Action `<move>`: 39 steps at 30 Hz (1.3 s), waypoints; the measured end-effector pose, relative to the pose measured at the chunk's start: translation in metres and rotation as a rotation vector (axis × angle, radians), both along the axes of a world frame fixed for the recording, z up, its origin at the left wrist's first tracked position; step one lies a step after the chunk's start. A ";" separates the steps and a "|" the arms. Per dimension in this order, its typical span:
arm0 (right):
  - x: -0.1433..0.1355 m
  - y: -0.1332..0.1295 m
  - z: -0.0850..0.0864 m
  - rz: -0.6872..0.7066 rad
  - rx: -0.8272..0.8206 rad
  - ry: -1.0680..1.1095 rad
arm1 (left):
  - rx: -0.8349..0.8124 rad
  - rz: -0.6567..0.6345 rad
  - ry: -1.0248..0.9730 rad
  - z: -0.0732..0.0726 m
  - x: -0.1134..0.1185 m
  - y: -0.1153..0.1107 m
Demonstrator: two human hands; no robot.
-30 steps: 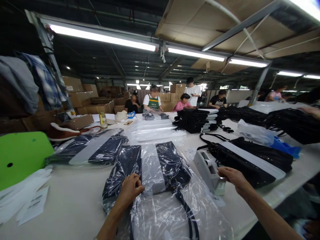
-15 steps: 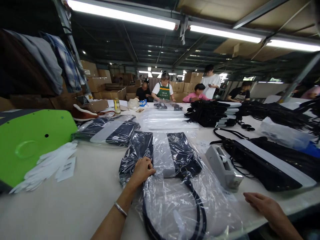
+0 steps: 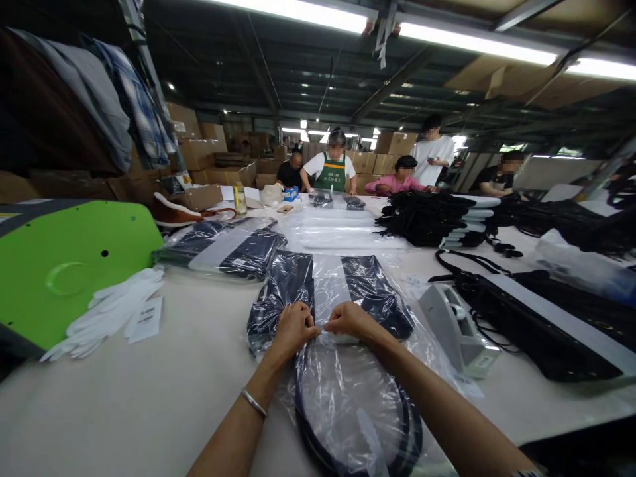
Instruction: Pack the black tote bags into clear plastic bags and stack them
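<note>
Touching wrapped bag [image 3: 375, 295] on table [image 3: 199, 397] with left hand [image 3: 297, 328], cannot tell whether gripping; pinching narrow just beside with right hand [image 3: 350, 319]; flanked rightward by dispenser [image 3: 474, 351] and black bag [image 3: 536, 338], leftward by gloves [image 3: 112, 311] and green panel [image 3: 74, 265]; printed on tag [image 3: 146, 320] and apron [image 3: 332, 173], seemingly too small to read.

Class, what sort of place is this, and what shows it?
Probably a bag factory or workshop: a dark bag in clear plastic, a stack of black bags, and cardboard boxes behind.
</note>
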State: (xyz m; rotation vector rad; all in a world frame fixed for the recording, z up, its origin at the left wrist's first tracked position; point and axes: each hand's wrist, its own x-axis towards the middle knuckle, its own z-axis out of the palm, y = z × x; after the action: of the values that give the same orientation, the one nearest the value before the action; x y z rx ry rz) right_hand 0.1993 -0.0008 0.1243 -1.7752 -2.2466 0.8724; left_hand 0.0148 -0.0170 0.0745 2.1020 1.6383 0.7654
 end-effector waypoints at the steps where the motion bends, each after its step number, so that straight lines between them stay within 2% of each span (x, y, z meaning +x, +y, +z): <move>1: -0.003 0.006 -0.003 0.004 0.006 -0.049 | 0.003 0.003 -0.001 0.000 0.000 -0.001; 6: -0.007 0.017 -0.008 -0.006 0.056 -0.256 | 0.027 0.006 -0.005 -0.002 0.001 -0.003; 11: 0.010 0.013 -0.011 -0.072 0.193 -0.372 | 0.044 0.002 -0.004 -0.001 0.000 -0.005; 16: 0.027 0.008 -0.036 -0.141 0.397 -0.275 | 0.055 0.002 -0.003 -0.004 0.000 -0.003; 20: 0.021 0.006 -0.058 -0.177 0.358 -0.182 | 0.065 0.004 0.009 -0.005 0.003 -0.001; 23: 0.029 0.006 -0.058 -0.187 0.379 -0.114 | 0.085 -0.011 0.008 -0.001 -0.003 -0.003; 25: 0.052 0.008 -0.054 -0.205 0.461 -0.064 | 0.175 0.082 -0.026 0.001 -0.019 -0.009; 28: 0.104 0.010 -0.051 -0.289 0.620 -0.058 | 0.301 0.398 -0.158 -0.006 -0.057 -0.020; 30: 0.138 0.011 -0.055 -0.352 0.653 -0.080 | 0.173 0.559 -0.359 -0.014 -0.082 -0.027; 32: 0.161 0.010 -0.061 -0.407 0.560 -0.051 | -0.065 0.619 -0.613 -0.020 -0.100 -0.032; 33: 0.168 0.010 -0.064 -0.434 0.478 -0.017 | -0.179 0.612 -0.708 -0.021 -0.105 -0.032; 35: 0.172 0.011 -0.066 -0.492 0.318 0.061 | -0.327 0.549 -0.773 -0.020 -0.108 -0.030; 37: 0.168 0.014 -0.065 -0.551 0.234 0.121 | -0.385 0.466 -0.725 -0.015 -0.105 -0.023; 39: 0.161 0.018 -0.063 -0.580 0.219 0.156 | -0.376 0.407 -0.661 -0.007 -0.102 -0.008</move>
State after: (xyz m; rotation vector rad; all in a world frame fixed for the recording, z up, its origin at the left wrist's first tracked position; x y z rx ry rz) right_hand 0.3598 0.0168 0.0615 -2.0021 -1.5261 0.5909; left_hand -0.0872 -0.0253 0.0676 1.1009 1.6559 1.0346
